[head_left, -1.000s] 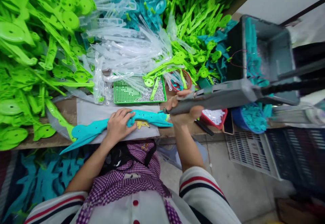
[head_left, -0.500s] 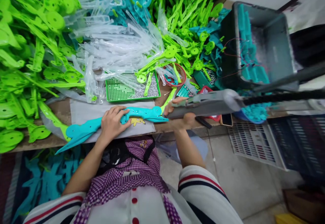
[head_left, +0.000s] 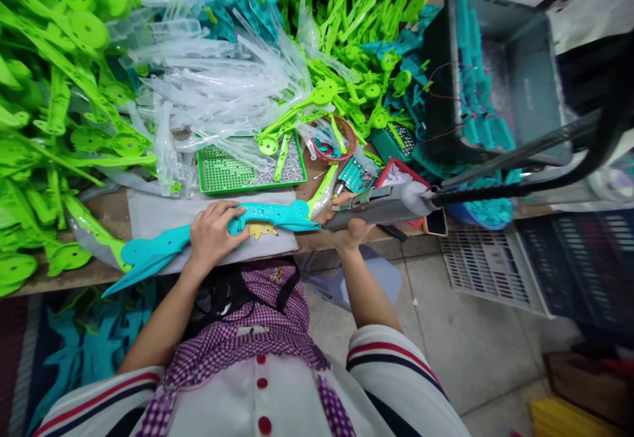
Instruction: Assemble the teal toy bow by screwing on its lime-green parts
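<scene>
1. Left hand (head_left: 214,232) curled over long turquoise plastic part (head_left: 270,213) lying on flat grey cloth (head_left: 148,218); grip likely steadies it.
2. Right hand (head_left: 348,234) wrapped around grey elongated tool (head_left: 380,205), tip near part's right end; contact unclear.
3. Part's left tip appears to overhang front edge of wooden surface (head_left: 115,216); green perforated plastic tray (head_left: 247,190) limits room behind.

The grey tool (head_left: 381,206) partly hides the red tray (head_left: 384,171), while the left edge crops the green pile (head_left: 55,108).
</scene>
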Motion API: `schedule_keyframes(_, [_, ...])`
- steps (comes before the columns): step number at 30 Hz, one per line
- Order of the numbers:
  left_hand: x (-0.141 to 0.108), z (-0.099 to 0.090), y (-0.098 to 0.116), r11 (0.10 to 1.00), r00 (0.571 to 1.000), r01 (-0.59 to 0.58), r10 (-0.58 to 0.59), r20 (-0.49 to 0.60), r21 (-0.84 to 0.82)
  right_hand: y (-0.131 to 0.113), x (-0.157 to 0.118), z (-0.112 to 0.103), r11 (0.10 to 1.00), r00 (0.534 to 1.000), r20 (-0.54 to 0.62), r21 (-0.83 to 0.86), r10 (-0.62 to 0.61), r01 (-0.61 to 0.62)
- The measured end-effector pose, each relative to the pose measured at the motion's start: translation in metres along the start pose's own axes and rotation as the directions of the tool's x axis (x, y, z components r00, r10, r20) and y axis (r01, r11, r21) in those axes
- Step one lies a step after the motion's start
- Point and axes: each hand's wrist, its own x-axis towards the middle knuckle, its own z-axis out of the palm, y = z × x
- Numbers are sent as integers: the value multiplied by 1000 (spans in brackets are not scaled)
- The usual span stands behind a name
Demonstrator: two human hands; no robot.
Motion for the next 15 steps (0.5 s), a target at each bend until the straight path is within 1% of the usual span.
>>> schedule_keyframes(2, [0,0,1,1000,1000,8,-8,-10,5,1,-1,1,999,999,39,52,1,-3])
schedule_keyframes(4, [0,0,3,1000,1000,11,-11,-13,4,1,-1,2,996,999,53,91,-6,1])
schedule_keyframes(7, [2,0,4,1000,1000,22,-22,0,-3,1,-1,6,996,999,42,86,-13,9])
schedule_keyframes(10, [5,-3,-1,1000,999,25,-24,31,-14,-3,0,6,997,999,36,78,-16,14])
schedule_keyframes(12, [5,-7,-4,999,999,28,-26,45,-33,-12,4,5,997,1000,-9,80,-18,19])
schedule_keyframes(13, [3,-9,-3,998,999,36,-34,31,-55,-18,6,4,996,999,-44,79,-25,28])
schedule_keyframes(15, [-6,-8,9,984,998,60,-65,-21,-166,-30,13,2,995,993,-109,74,-52,61])
